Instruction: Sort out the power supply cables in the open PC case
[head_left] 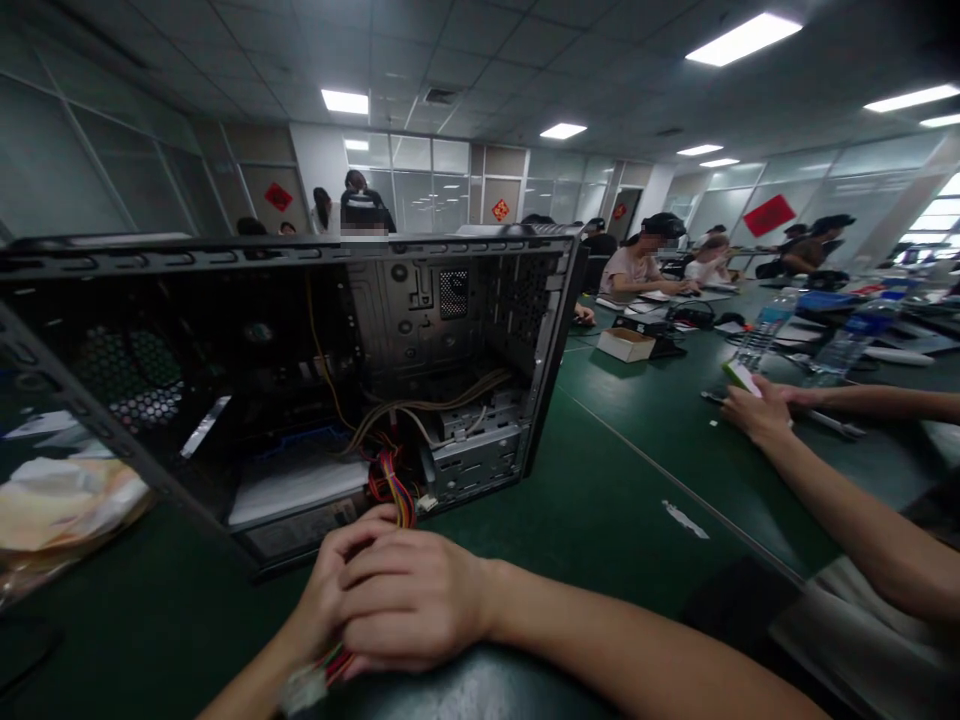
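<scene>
An open black computer case point(556, 350) stands on the green table in front of me, its inside facing me. A bundle of coloured power cables point(399, 492) runs out of its lower part towards me. My right hand point(420, 590) is closed around this bundle, over my left hand point(330, 570), whose fingers also wrap the cables. Below my hands a pale connector point(304, 690) hangs at the cables' end. Another small white connector point(426, 503) lies by the bundle near the case. My hands partly hide the cables and each other's fingers.
A crumpled plastic bag point(71, 500) lies left of the case. To the right, a co-worker's hands point(757, 405) hold a phone near a wrench point(832, 425) and water bottles point(769, 325). A small open box point(626, 345) and a white scrap point(685, 520) are on the green table point(600, 450).
</scene>
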